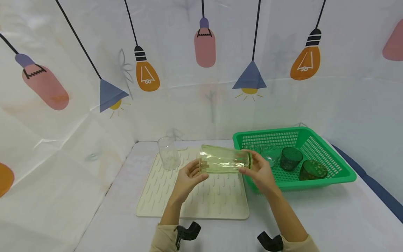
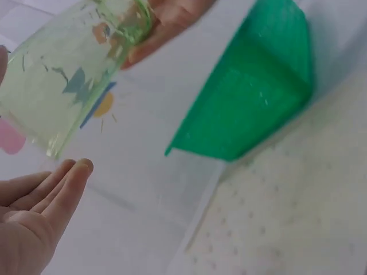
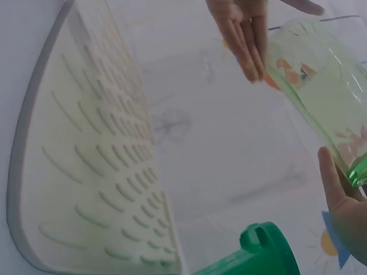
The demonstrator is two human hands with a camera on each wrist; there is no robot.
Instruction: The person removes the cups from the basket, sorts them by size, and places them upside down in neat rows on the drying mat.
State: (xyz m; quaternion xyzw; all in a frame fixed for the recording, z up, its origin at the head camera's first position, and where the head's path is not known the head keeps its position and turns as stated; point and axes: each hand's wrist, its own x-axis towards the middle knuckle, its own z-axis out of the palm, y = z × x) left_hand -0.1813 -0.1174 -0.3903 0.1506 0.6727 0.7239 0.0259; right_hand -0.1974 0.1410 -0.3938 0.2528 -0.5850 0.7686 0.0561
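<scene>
A tall pale-green drinking glass (image 1: 224, 159) lies sideways in the air above a cream ribbed mat (image 1: 217, 196), its mouth to the left and thick base to the right. My right hand (image 1: 262, 172) holds it at the base between thumb and fingers. At the mouth end is my left hand (image 1: 188, 177), thumb spread from the other fingers. In the left wrist view those fingers (image 2: 67, 189) extend nearly straight, right by the rim. The right wrist view also shows straight left fingers (image 3: 252, 46) beside the glass (image 3: 327, 86).
On the mat's back left corner stands a clear tall glass (image 1: 169, 154). To the right is a green plastic basket (image 1: 341, 175) holding several glasses, among them a dark green tumbler (image 1: 291, 158) and an olive-green one (image 1: 312, 170). A patterned white sheet (image 1: 176, 115) hangs behind the table.
</scene>
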